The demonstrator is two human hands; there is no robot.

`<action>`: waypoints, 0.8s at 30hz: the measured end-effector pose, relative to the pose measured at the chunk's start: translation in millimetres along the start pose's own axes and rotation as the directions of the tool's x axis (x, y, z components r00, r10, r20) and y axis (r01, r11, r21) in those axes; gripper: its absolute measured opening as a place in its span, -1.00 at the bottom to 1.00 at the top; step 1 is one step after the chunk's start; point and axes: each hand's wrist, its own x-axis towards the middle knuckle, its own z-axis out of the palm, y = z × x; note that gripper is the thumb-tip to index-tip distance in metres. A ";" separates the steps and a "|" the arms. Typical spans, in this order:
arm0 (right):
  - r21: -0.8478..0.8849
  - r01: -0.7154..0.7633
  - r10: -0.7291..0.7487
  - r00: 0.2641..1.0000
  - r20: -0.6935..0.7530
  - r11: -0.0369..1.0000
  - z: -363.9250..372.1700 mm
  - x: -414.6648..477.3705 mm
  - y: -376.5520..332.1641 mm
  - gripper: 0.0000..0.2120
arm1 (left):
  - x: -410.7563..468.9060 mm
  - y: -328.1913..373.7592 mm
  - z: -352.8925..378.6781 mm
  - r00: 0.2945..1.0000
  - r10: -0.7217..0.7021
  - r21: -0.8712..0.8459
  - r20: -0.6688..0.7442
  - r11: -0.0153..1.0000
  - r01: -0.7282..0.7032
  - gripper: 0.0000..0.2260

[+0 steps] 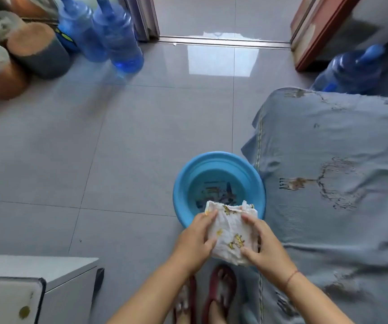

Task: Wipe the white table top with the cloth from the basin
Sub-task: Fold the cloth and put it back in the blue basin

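A white cloth [231, 232] with small yellow prints is held up between both hands, above the near rim of a blue basin [218, 160] that stands on the grey tiled floor with water in it. My left hand [196, 239] grips the cloth's left side and my right hand [264, 245] grips its right side. The white table top [8, 298] shows at the lower left corner, dark-edged, with a small brownish spot near its front.
A sofa or bed under a grey-blue cover [340, 183] fills the right side, close to the basin. Blue water jugs [116, 36] and round stools [36, 47] stand at the far left; another jug [352, 69] is at the far right. My feet in red slippers [221, 293] are below.
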 end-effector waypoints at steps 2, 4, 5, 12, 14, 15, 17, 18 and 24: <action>-0.027 -0.017 0.017 1.000 -0.005 0.999 14.2 10.1 29.3 -0.34 | 9.9 -24.3 25.0 0.999 -0.032 0.052 0.007 0.998 0.031 -0.42; -0.054 -0.035 0.035 0.999 0.003 0.998 30.4 21.4 56.7 -0.33 | 19.0 -47.7 46.8 0.997 -0.071 0.078 0.008 0.995 0.070 -0.41; -0.069 -0.040 0.040 0.999 0.005 0.997 38.9 26.8 70.3 -0.32 | 23.1 -59.1 57.1 0.996 -0.083 0.094 0.011 0.992 0.082 -0.41; -0.239 -0.123 0.122 0.992 -0.021 0.963 94.5 56.1 145.4 -0.29 | 43.8 -122.1 114.6 0.992 -0.129 0.208 -0.004 0.970 0.127 -0.41; -0.313 -0.118 0.114 0.993 -0.030 0.942 107.1 63.3 161.3 -0.28 | 50.2 -135.2 124.9 0.992 -0.123 0.272 -0.010 0.955 0.121 -0.41; -0.362 -0.116 0.110 0.993 -0.037 0.925 112.3 66.7 167.7 -0.27 | 53.8 -140.9 128.4 0.993 -0.120 0.304 -0.010 0.945 0.118 -0.41; -0.454 -0.103 0.087 0.995 -0.055 0.885 120.0 71.1 178.2 -0.26 | 60.7 -150.0 133.9 0.993 -0.121 0.356 -0.006 0.928 0.115 -0.41; -0.496 -0.092 0.069 0.996 -0.064 0.863 122.4 73.0 182.4 -0.27 | 63.2 -153.7 136.2 0.992 -0.123 0.378 -0.004 0.919 0.116 -0.40; -0.638 0.028 -0.173 0.971 -0.167 0.769 118.1 88.4 193.1 -0.48 | 67.3 -164.2 135.0 0.999 -0.005 0.586 -0.033 0.810 0.024 -0.55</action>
